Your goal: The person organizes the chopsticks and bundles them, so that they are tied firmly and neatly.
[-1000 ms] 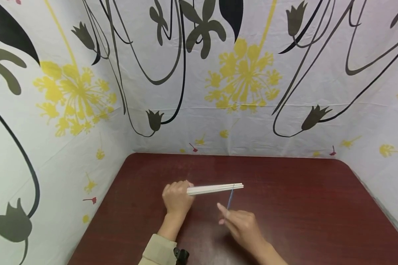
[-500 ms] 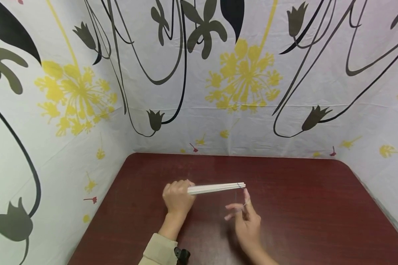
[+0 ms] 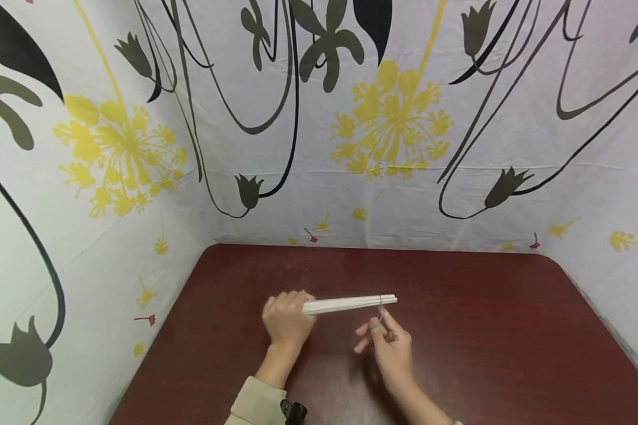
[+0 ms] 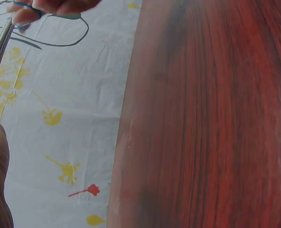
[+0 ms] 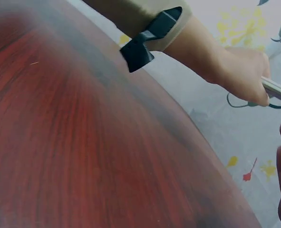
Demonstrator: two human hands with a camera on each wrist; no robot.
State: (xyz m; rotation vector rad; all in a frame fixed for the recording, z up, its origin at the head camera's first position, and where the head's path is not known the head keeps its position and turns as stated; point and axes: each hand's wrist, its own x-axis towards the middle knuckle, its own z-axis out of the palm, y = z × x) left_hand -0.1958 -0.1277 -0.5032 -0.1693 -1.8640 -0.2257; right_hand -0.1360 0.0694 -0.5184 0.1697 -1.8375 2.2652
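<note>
Head view takes in both hands and the whole of the white sticks (image 3: 345,304), which lie together in a bundle, raised over the red-brown table (image 3: 489,330) near its middle and pointing to the right. The left hand (image 3: 287,319) is clamped round their left end, its fingers close together with the knuckles on top. Near the free right end a thin band (image 3: 381,300) crosses the bundle, and the right hand (image 3: 392,345) is just below, index finger and thumb close to each other, the other fingers bent and set apart from them.

Left wrist view makes the band's colour plain: blue, looped over the bent fingers of the right hand, a thing the head view shows only as a faint line. Whether fingertip and thumb also pinch it cannot be told. Only part of the left hand and a slanting length of the sticks show at that view's left edge.

Right wrist view gives the left hand from the side, with the beige sleeve (image 5: 138,16) and the black device (image 5: 152,39) at the wrist, which the head view cuts off at its lower edge. Patterned cloth (image 3: 308,153) hangs behind the table.
</note>
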